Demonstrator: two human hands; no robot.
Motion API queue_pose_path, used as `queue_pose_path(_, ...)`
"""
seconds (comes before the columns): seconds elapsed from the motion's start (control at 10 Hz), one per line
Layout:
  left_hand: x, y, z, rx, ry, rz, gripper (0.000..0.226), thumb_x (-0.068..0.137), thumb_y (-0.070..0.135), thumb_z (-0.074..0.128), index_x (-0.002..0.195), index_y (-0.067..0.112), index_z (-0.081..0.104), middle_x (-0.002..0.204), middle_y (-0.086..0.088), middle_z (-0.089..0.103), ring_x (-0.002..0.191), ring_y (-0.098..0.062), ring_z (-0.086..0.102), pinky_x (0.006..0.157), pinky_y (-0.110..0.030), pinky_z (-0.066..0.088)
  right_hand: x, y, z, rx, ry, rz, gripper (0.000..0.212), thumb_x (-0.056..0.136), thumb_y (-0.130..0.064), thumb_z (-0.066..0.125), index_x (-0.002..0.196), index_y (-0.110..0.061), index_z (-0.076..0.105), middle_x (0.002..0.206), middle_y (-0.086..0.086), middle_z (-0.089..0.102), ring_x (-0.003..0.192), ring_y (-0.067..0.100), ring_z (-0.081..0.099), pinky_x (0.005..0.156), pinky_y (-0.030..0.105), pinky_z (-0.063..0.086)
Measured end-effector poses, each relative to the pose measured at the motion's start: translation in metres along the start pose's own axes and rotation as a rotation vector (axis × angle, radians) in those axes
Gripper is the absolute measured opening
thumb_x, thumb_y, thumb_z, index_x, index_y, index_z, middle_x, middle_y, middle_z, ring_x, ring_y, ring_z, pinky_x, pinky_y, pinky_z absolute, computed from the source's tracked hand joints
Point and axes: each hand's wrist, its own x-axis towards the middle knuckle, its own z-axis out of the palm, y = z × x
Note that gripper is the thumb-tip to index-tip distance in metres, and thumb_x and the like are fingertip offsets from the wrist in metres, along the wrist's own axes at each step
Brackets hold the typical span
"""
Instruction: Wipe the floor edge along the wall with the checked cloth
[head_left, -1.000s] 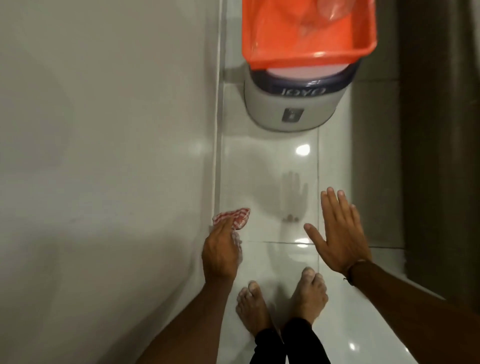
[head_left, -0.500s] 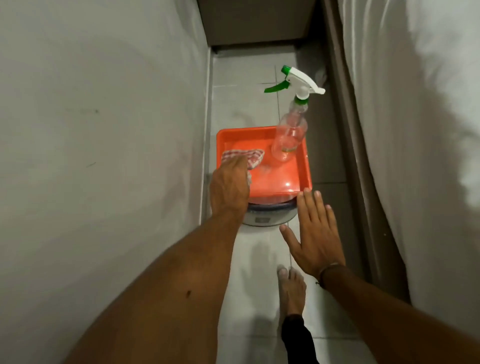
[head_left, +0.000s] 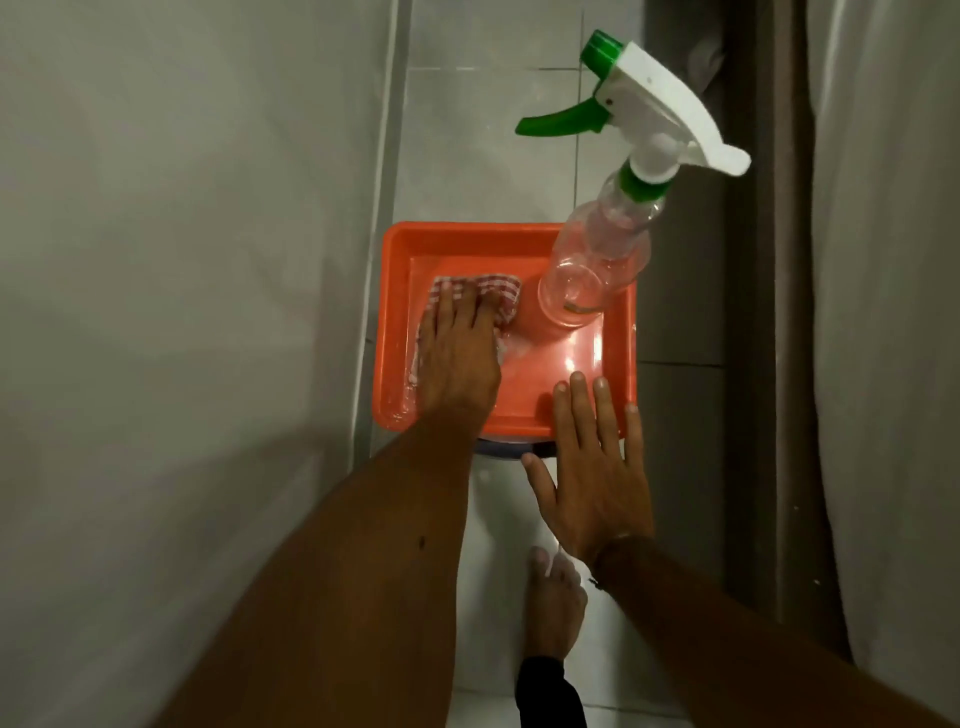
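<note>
The red-and-white checked cloth (head_left: 493, 291) lies inside the orange tray (head_left: 467, 236), in its left part. My left hand (head_left: 457, 353) rests flat on top of the cloth and covers most of it, fingers pointing away from me. My right hand (head_left: 592, 467) hovers open with spread fingers over the tray's near right rim, holding nothing. The floor edge (head_left: 387, 208) runs along the grey wall (head_left: 182, 260) just left of the tray.
A clear spray bottle (head_left: 597, 270) with a green-and-white trigger head stands in the tray's right part. The tray sits on a round container (head_left: 504, 448), mostly hidden. My bare foot (head_left: 553, 603) stands on the white tiles. A pale curtain (head_left: 883, 312) hangs on the right.
My left hand lifted the cloth from the floor by the wall and set it down in the orange tray. The view rose and moved over the tray. My right hand stayed open.
</note>
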Motion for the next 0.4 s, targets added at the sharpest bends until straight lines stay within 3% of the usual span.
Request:
queue_pose_path(0.1, 0.000, -0.003, 0.015, -0.033, -0.045, -0.022, 0.068, 0.109, 0.036, 0.038, 0.166, 0.027, 0.002, 0.176, -0.010, -0.007, 0.162, -0.033, -0.012, 0.131, -0.060, -0.001, -0.001, 0.004, 0.005, -0.025, 0.031, -0.008, 0.087, 0.102, -0.063, 0.044, 0.170, -0.013, 0.022, 0.179, 0.013, 0.019, 0.167, 0.034, 0.013, 0.135, 0.049, -0.011)
queue_pose_path(0.4, -0.012, -0.004, 0.001, -0.041, -0.039, 0.007, 0.078, 0.106, 0.045, 0.045, 0.166, 0.021, 0.001, 0.176, -0.014, -0.007, 0.161, -0.036, -0.011, 0.131, -0.060, 0.000, -0.002, -0.001, -0.003, -0.031, 0.072, -0.023, 0.088, 0.104, -0.067, 0.032, 0.171, -0.013, 0.017, 0.181, 0.013, 0.013, 0.168, 0.034, 0.008, 0.135, 0.050, -0.010)
